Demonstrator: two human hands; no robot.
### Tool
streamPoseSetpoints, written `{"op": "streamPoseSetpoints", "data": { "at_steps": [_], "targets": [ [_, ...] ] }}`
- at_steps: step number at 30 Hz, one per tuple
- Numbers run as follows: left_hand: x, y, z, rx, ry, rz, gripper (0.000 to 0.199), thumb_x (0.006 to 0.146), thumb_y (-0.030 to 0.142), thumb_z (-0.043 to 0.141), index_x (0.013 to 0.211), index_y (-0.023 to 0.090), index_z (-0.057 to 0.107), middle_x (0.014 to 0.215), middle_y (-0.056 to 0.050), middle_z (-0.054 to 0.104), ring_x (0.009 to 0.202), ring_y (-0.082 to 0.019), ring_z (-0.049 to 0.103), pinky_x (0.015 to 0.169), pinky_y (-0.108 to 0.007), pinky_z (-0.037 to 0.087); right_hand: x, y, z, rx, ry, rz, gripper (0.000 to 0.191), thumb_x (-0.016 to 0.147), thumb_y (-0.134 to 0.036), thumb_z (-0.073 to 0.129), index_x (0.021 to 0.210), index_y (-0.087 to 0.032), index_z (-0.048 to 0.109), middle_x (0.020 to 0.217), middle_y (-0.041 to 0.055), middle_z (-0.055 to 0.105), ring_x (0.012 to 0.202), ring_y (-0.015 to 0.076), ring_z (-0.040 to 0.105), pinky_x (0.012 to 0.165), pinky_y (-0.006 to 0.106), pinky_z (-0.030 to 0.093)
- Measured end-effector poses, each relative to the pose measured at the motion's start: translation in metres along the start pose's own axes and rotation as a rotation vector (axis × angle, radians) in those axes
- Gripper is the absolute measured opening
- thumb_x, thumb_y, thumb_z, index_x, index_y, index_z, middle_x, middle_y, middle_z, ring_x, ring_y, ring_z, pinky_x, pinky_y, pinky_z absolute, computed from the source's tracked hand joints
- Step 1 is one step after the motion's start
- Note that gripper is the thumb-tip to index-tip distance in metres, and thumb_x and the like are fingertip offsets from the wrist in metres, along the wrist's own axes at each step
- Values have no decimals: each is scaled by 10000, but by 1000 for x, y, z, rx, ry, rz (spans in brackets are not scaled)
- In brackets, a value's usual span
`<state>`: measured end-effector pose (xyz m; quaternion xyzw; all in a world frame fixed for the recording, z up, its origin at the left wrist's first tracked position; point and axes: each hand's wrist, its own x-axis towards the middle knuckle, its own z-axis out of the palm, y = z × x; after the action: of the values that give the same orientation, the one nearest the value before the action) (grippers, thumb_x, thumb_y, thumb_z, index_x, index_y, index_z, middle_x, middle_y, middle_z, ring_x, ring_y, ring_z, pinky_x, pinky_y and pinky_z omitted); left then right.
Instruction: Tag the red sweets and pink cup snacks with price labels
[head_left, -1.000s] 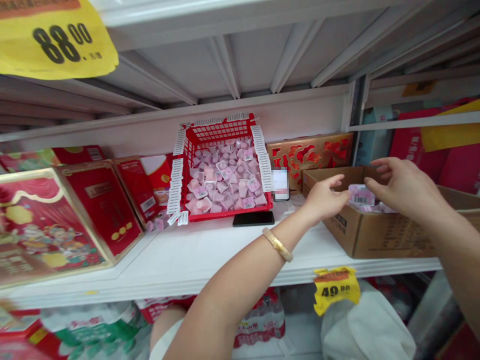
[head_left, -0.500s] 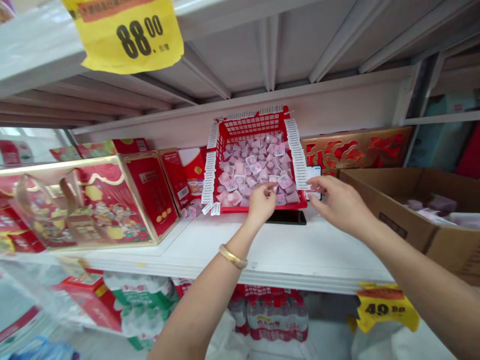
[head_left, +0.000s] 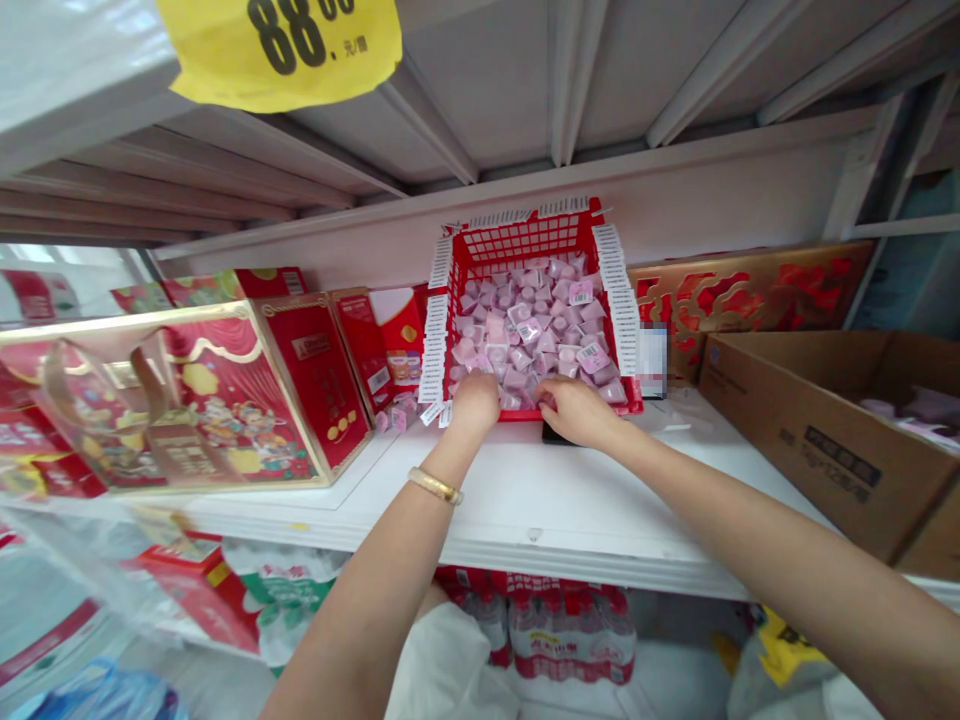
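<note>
A red plastic basket [head_left: 525, 243] on the white shelf is filled with small pale-pink wrapped cups [head_left: 536, 325], some with barcode labels. White barcode stickers [head_left: 620, 300] line its rim in rows. My left hand [head_left: 475, 402] is over the basket's front left corner with its fingers curled in; what they hold is hidden. At the front edge my right hand [head_left: 577, 408] has its thumb and fingers bent together near the cups, and their contents cannot be made out. Under that hand a black phone [head_left: 555, 435] lies partly covered.
A cardboard box [head_left: 810, 440] with similar packs stands at right. Red and gold gift boxes [head_left: 300, 370] fill the left, with loose cups [head_left: 397, 415] beside them. A pixelated upright screen [head_left: 652, 360] is right of the basket. Bottled drinks [head_left: 574, 640] sit below; another shelf hangs overhead.
My right hand has moved left from the stickers on the basket's right rim to its front edge. My left hand has shifted left to the front left corner. The view has moved slightly.
</note>
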<state>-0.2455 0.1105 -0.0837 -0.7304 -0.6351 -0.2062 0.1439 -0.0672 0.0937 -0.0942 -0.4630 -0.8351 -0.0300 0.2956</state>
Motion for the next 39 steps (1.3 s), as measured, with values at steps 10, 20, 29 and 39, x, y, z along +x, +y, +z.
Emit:
{"op": "streamPoseSetpoints", "data": {
  "at_steps": [10, 20, 29, 39],
  "targets": [
    [-3, 8, -5, -413, 154, -19, 406, 834, 147, 508, 1221, 110, 625, 1232, -170, 645, 1151, -268, 588, 990, -363, 445, -10, 21, 1, 278, 106, -10, 133, 815, -206, 573, 914, -174, 657, 860, 68, 687, 777, 183, 625, 762, 303, 481],
    [-7, 84, 26, -1701, -150, 118, 605, 661, 350, 795, 1209, 142, 644, 1204, -124, 671, 1034, -216, 640, 941, -342, 490, -34, 62, -24, 833, 222, 166, 455, 638, -430, 763, 1004, -188, 644, 854, 43, 701, 720, 188, 633, 687, 329, 521],
    [-15, 105, 40, -1674, -271, 36, 553, 653, 394, 786, 1113, 103, 687, 909, -73, 714, 675, -136, 633, 661, -315, 585, -58, 88, -14, 537, 355, -16, 453, 715, -331, 732, 1140, -194, 656, 958, 72, 654, 784, 184, 611, 677, 304, 518],
    [-24, 98, 47, -1684, -316, 33, 514, 587, 322, 834, 1024, 121, 651, 937, -74, 685, 781, -180, 652, 729, -371, 593, -66, 88, -23, 343, 352, -216, 375, 785, -295, 704, 1152, -234, 654, 996, 67, 705, 801, 193, 636, 747, 332, 523]
  ]
}}
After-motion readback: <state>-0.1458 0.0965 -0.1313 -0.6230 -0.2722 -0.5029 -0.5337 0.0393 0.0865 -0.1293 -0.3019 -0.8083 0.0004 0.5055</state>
